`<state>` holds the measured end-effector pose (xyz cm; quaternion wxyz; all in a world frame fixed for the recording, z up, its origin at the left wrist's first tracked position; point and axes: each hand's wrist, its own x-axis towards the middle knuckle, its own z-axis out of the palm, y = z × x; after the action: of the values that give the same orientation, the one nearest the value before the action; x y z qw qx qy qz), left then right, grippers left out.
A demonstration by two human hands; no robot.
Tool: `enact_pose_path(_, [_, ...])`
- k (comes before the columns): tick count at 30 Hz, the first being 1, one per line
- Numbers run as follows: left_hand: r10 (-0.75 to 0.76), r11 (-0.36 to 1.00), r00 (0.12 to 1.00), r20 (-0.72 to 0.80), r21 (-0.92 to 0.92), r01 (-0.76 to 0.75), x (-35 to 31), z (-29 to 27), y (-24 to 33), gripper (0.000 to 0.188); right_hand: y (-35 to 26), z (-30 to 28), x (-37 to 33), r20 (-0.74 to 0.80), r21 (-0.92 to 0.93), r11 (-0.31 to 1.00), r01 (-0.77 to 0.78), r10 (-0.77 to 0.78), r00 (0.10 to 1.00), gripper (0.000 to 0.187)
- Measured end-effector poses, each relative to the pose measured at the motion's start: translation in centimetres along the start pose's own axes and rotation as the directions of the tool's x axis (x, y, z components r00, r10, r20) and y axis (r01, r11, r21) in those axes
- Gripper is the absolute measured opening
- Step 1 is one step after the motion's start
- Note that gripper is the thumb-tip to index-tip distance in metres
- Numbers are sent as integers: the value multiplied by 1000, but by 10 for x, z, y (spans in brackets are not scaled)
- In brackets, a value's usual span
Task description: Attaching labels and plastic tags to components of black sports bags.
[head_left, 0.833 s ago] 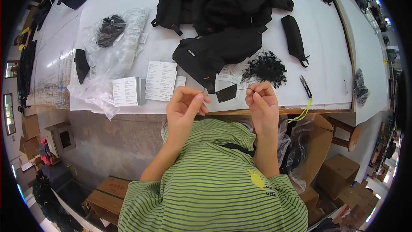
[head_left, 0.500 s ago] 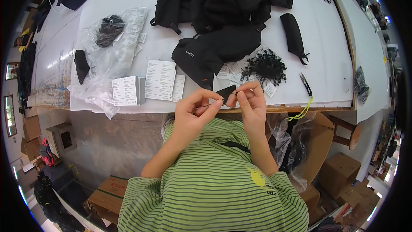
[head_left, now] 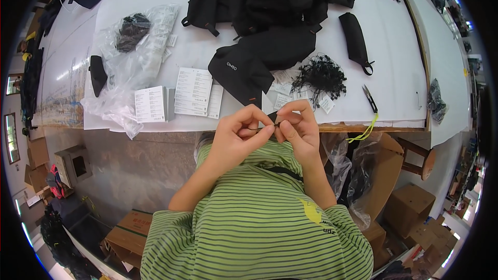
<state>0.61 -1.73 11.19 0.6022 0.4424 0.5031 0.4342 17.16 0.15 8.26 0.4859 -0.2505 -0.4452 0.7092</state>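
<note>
My left hand (head_left: pixel 243 132) and my right hand (head_left: pixel 298 126) meet at the table's front edge, fingertips nearly touching. Both are closed in a pinch on a thin black string (head_left: pixel 276 124), small and partly covered by the fingers. Behind the fingertips shows a bit of a dark flat piece (head_left: pixel 271 116), mostly hidden. Just beyond lies a black fabric pouch (head_left: pixel 241 70) with a small orange tab. To its right sits a tangled heap of black tag strings (head_left: pixel 319 79), with white labels (head_left: pixel 282 88) beside it.
Stacks of white printed cards (head_left: pixel 192 91) lie left of the pouch, near clear plastic bags (head_left: pixel 145 57). More black bags (head_left: pixel 270 0) are piled at the back. On the right are a long black case (head_left: pixel 354 41) and thread snips (head_left: pixel 370 98) with a yellow cord.
My hands have come closer together, and the dark flat piece between them shows less. My right fingers have moved slightly left to meet the left ones.
</note>
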Motion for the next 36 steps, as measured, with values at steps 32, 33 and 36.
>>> enact_pose_path(32, [19, 636, 907, 421, 695, -336, -28, 4, -55, 8, 84, -10, 51, 295, -952, -54, 300, 88, 951, 36])
enact_pose_path(33, [91, 687, 913, 397, 639, -346, -28, 1, -54, 9, 80, -10, 51, 286, -958, -3, 287, 98, 953, 32])
enact_pose_path(36, [238, 775, 952, 194, 553, -306, -26, -5, -46, 13, 61, -13, 52, 303, -948, 102, 302, -11, 953, 18])
